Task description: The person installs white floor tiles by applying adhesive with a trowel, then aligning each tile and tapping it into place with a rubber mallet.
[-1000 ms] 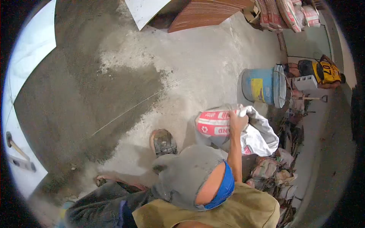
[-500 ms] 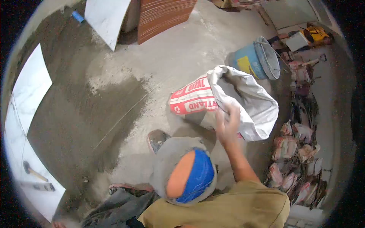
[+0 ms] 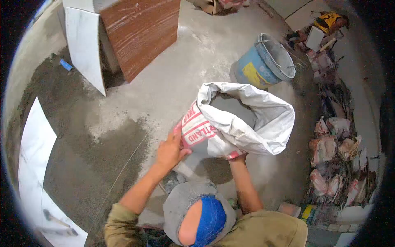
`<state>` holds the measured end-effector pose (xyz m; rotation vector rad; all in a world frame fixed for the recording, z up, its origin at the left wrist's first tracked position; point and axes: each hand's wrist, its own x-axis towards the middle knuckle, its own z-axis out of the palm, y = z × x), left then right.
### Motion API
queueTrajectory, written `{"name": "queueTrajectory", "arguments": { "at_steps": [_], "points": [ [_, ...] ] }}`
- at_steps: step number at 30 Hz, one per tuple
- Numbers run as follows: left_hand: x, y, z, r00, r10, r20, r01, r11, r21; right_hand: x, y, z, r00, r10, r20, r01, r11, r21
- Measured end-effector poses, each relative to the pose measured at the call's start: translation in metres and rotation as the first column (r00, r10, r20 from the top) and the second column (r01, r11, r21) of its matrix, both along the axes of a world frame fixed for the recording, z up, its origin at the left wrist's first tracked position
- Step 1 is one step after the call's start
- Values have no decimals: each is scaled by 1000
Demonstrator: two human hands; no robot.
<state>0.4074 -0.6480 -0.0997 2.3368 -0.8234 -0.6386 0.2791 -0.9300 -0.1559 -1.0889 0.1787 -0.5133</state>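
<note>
A white cement bag [image 3: 199, 131] with red print, its top rolled open, leans tilted in front of me. Grey powder [image 3: 232, 106] shows inside its mouth. My left hand [image 3: 170, 149] grips the bag's lower left side, thumb and fingers spread against the paper. My right hand [image 3: 237, 158] holds the bag's near underside; its fingers are mostly hidden beneath the bag. Just behind the bag stands a blue bucket [image 3: 251, 68] with a yellow label and a grey, dusty rim. A grey cap [image 3: 179, 201] with a blue band fills the lower middle.
White marbled tiles [image 3: 35, 140] lie along the left, with a hammer [image 3: 55, 218] on them. Damp grey mortar [image 3: 94, 160] covers the floor beside them. A brown panel [image 3: 140, 37] stands at the back. Crumpled sacks [image 3: 325, 148] line the right side.
My left hand has come onto the bag's lower side. My right hand has moved from the bag's rim to its underside. The bag has turned, showing the powder inside.
</note>
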Motion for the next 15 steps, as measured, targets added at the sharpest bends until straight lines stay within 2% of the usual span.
{"name": "queueTrajectory", "arguments": {
  "at_steps": [2,3,5,6,8,10,12,13,14,15],
  "points": [
    [-11,-19,-38,971,157,178,-87,932,-352,-6,-14,-19,994,-93,-57,97,993,69],
    [-15,-28,-53,973,168,160,-104,932,-346,-7,-26,-24,988,-126,-84,132,988,81],
    [-20,-37,-71,964,209,163,-97,851,-517,3,-56,-29,980,-159,-117,172,979,109],
    [-23,-48,-73,930,272,248,-108,846,-522,14,-74,-28,977,-166,-133,182,977,115],
    [-27,-73,-78,917,312,249,-152,849,-505,33,-102,-24,957,-201,-210,229,967,116],
    [-16,-72,-68,912,334,240,-183,851,-492,46,-120,-15,897,-247,-366,304,947,105],
    [-2,-62,-47,995,90,47,-75,964,-255,27,-114,-4,806,-243,-540,336,938,80],
    [6,-44,-32,990,124,72,-99,953,-287,22,-100,9,762,-194,-618,303,950,76],
    [19,-15,-15,987,-111,118,137,962,-238,10,-73,24,702,-100,-705,216,973,77],
    [25,21,0,928,-347,137,367,915,-166,-4,-36,43,616,18,-788,72,994,79]
  ]
}}
